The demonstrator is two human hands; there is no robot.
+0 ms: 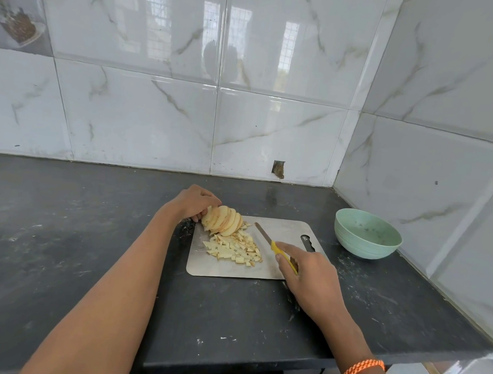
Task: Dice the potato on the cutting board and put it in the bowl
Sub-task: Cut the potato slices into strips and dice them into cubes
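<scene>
The wall [159, 100] is glossy white marble-patterned tile, meeting in a corner at the right. The bench [71, 222] is dark matte stone, scuffed and speckled pale. On it lies the cutting board [225, 267], a flat grey rectangle with rounded corners and a handle slot at its right end. Well apart to the right stands the bowl [368, 233], pale green, round, ribbed outside.

The left hand [196, 203] has its fingers curled round the far-left end of the sliced potato [223, 219], a fanned stack of thin rounds leaning at the board's far-left corner. The diced potato [235, 248], small pale angular bits, lies heaped just in front of it.

The right hand [309, 273] grips the yellow handle of the knife [268, 240], forefinger along the top. The blade's long axis runs diagonally, tip pointing far-left, just right of the dice.
</scene>
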